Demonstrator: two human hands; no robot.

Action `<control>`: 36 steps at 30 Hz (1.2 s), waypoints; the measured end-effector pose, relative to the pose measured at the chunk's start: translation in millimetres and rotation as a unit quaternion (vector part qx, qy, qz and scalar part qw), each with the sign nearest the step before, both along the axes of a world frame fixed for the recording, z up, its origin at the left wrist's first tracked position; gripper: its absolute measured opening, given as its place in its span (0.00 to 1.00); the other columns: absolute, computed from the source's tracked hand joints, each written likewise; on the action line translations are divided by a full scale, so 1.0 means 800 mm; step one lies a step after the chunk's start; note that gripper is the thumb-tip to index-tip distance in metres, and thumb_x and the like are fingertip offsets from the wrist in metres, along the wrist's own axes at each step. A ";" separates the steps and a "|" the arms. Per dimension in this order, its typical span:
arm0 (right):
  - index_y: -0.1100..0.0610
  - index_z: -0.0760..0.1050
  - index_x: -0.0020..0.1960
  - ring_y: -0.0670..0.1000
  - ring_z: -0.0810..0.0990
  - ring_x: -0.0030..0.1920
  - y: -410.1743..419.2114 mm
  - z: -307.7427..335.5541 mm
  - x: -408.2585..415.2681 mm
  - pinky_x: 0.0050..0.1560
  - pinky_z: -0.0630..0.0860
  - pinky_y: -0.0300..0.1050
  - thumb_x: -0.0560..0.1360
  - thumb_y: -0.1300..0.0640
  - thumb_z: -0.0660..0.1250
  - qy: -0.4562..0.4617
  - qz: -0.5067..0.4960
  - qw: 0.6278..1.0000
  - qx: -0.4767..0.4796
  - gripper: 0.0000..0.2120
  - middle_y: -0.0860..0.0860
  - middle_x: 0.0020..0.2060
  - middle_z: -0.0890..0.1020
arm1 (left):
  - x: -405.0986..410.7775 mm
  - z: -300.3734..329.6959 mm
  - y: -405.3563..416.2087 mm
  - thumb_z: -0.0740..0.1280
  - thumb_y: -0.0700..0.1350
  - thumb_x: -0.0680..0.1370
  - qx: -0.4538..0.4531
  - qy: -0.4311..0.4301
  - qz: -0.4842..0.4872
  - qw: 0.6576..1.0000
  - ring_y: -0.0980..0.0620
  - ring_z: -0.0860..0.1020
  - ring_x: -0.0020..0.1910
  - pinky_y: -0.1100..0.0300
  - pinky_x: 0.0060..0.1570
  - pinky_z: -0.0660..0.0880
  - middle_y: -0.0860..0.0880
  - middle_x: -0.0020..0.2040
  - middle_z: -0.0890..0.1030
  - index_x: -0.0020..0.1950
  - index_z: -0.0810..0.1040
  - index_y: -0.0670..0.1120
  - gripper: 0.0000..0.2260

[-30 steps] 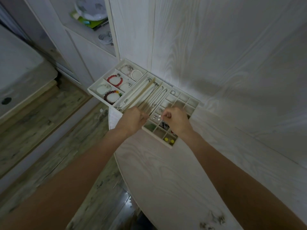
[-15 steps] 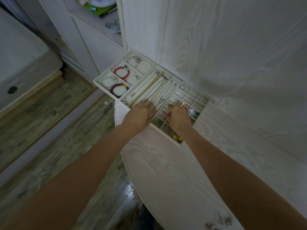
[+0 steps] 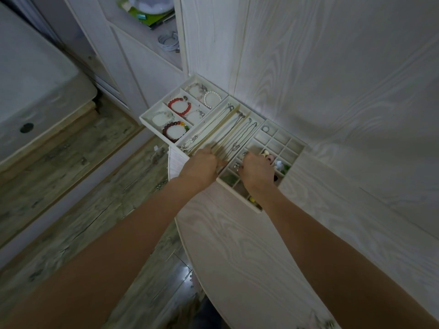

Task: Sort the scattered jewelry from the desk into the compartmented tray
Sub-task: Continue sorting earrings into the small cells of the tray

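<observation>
1. While both forearms reach across the desk (image 3: 237,245), the left hand (image 3: 198,166) sits at the near end of the long necklace channels of the tray (image 3: 242,205), knuckles up and fingers curled under; what they hold, if anything, is hidden beneath the hand.
2. Just right of it, the right hand (image 3: 256,170) hovers over the small square compartments, fingers bent downward into the grid; I cannot tell whether they pinch a piece.
3. Thin chain necklaces (image 3: 228,131) stretch away from the left fingers, lying along the channels toward the wall.
4. Beyond the right fingertips, a ring (image 3: 266,129) lies in a far corner cell, and small coloured beads or charms (image 3: 269,157) sit in cells touching the right knuckles' far side.
5. Farther left of the left fingers, the bracelet section holds a red bead bracelet (image 3: 179,106), a dark bead bracelet (image 3: 174,130) and a pearl bracelet (image 3: 212,99).
6. Near the right wrist, a yellow item (image 3: 252,199) sits in a near-edge cell.
</observation>
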State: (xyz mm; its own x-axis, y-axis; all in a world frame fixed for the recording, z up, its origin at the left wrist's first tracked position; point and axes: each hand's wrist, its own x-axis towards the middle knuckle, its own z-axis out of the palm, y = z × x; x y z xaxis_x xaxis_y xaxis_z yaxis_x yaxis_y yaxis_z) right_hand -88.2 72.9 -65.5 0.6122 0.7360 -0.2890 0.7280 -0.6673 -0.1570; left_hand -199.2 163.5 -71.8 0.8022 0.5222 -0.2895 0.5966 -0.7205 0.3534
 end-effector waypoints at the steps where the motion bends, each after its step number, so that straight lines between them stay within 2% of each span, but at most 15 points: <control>1: 0.62 0.75 0.54 0.52 0.69 0.39 0.000 0.000 0.000 0.39 0.70 0.45 0.79 0.64 0.61 0.003 0.000 1.000 0.000 0.07 0.55 0.43 0.78 | 0.000 0.000 0.000 0.62 0.35 0.78 0.002 0.002 0.000 1.000 0.42 0.68 0.64 0.51 0.63 0.70 0.38 0.66 0.66 0.70 0.70 0.52 0.22; 4: 0.62 0.75 0.54 0.52 0.70 0.40 -0.001 0.000 0.000 0.41 0.71 0.45 0.78 0.64 0.62 0.011 0.002 1.000 -0.001 0.06 0.57 0.46 0.79 | 0.000 0.001 -0.001 0.62 0.36 0.78 0.003 0.001 0.000 1.000 0.42 0.68 0.65 0.51 0.63 0.70 0.38 0.67 0.65 0.70 0.70 0.52 0.22; 8: 0.60 0.77 0.50 0.53 0.77 0.41 -0.009 -0.004 0.006 0.45 0.78 0.47 0.77 0.62 0.64 0.002 -0.021 0.999 0.029 0.04 0.54 0.40 0.78 | 0.001 0.000 0.001 0.62 0.38 0.79 -0.003 -0.005 0.004 1.000 0.42 0.68 0.65 0.51 0.65 0.68 0.38 0.67 0.65 0.69 0.71 0.52 0.20; 11: 0.58 0.78 0.46 0.54 0.80 0.45 -0.014 -0.006 0.008 0.45 0.80 0.50 0.76 0.57 0.66 0.005 -0.054 0.997 0.063 0.04 0.54 0.40 0.81 | 0.003 0.000 0.001 0.61 0.38 0.79 -0.009 -0.013 0.004 1.000 0.42 0.68 0.65 0.52 0.66 0.67 0.37 0.68 0.65 0.68 0.72 0.50 0.18; 15: 0.58 0.77 0.50 0.54 0.79 0.45 -0.012 0.000 0.008 0.45 0.79 0.49 0.75 0.57 0.67 0.030 -0.062 0.995 0.070 0.07 0.54 0.40 0.81 | 0.005 0.002 0.003 0.61 0.40 0.79 -0.007 -0.026 0.003 1.000 0.43 0.67 0.68 0.54 0.68 0.65 0.38 0.71 0.62 0.66 0.75 0.47 0.15; 18: 0.61 0.73 0.57 0.51 0.76 0.39 -0.005 0.002 0.007 0.38 0.72 0.44 0.75 0.60 0.67 0.033 -0.038 0.997 0.057 0.11 0.52 0.37 0.76 | 0.006 0.007 0.003 0.61 0.44 0.79 -0.001 -0.035 0.006 0.999 0.43 0.68 0.67 0.53 0.67 0.66 0.40 0.73 0.61 0.63 0.78 0.45 0.14; 20: 0.61 0.71 0.59 0.51 0.72 0.38 -0.002 0.004 0.006 0.38 0.68 0.43 0.76 0.61 0.66 0.032 -0.027 0.998 0.043 0.13 0.52 0.38 0.74 | 0.007 0.008 0.003 0.61 0.45 0.80 0.002 -0.038 0.008 0.999 0.43 0.69 0.65 0.55 0.66 0.66 0.41 0.72 0.62 0.62 0.79 0.45 0.14; 24: 0.61 0.70 0.62 0.51 0.70 0.40 0.003 0.005 0.005 0.40 0.69 0.43 0.76 0.63 0.66 0.031 -0.023 0.999 0.028 0.15 0.54 0.42 0.77 | 0.006 0.005 0.006 0.61 0.46 0.79 0.001 -0.043 0.009 0.999 0.44 0.70 0.64 0.56 0.65 0.67 0.40 0.72 0.63 0.59 0.81 0.44 0.14; 30: 0.63 0.70 0.60 0.52 0.69 0.40 0.005 0.003 0.006 0.41 0.68 0.44 0.76 0.66 0.64 0.023 -0.024 0.999 0.012 0.12 0.53 0.40 0.72 | 0.006 0.001 0.007 0.61 0.47 0.79 0.002 -0.035 0.005 0.999 0.44 0.69 0.64 0.54 0.64 0.67 0.37 0.68 0.69 0.59 0.81 0.45 0.13; 34: 0.62 0.71 0.57 0.53 0.71 0.40 0.006 0.001 0.007 0.45 0.72 0.47 0.76 0.64 0.65 0.039 -0.030 0.999 0.021 0.10 0.53 0.38 0.72 | 0.007 0.003 0.006 0.62 0.47 0.79 0.005 -0.028 0.005 1.000 0.43 0.68 0.65 0.53 0.65 0.67 0.37 0.69 0.66 0.60 0.80 0.44 0.14; 36: 0.61 0.73 0.54 0.53 0.76 0.39 0.004 -0.001 0.011 0.42 0.75 0.46 0.77 0.60 0.65 0.059 -0.049 0.996 0.040 0.08 0.53 0.37 0.75 | 0.008 0.005 0.006 0.61 0.47 0.79 0.006 -0.026 0.005 1.000 0.44 0.68 0.64 0.54 0.65 0.67 0.39 0.70 0.65 0.61 0.80 0.43 0.14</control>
State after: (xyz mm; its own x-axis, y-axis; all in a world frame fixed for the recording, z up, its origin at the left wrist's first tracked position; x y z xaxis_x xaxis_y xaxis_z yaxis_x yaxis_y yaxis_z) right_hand -79.7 76.2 -66.7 0.6466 0.6988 -0.3059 0.6337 -0.7153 -0.2945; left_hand -193.2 168.5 -68.0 0.8111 0.5329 -0.2413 0.5844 -0.7193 0.3756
